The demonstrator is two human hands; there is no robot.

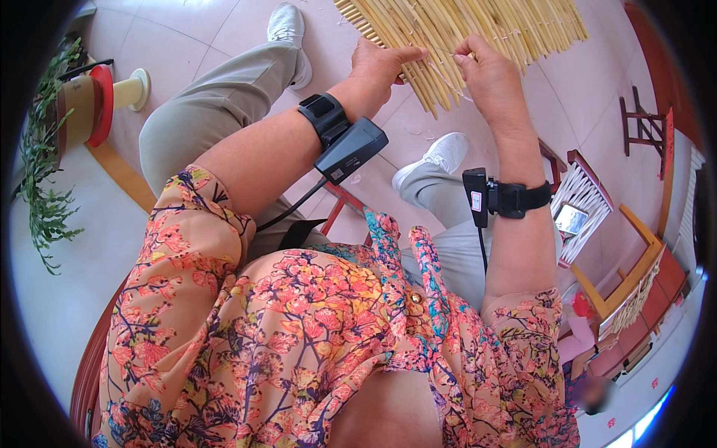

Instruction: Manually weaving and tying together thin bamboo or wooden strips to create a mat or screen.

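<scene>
Here, our left hand (379, 66) grips the stick mat (515, 30) while our right hand (491, 78) pinches white thread (466, 95); we should tension it evenly.

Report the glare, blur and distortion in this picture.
Head view: the red-brown panel bows along the picture's right side. Head view again: blue-white glare shows at the lower right edge; nearby, a smeared patch covers a background person's head. Also in the head view, single sticks of the stick mat can be told apart.
</scene>
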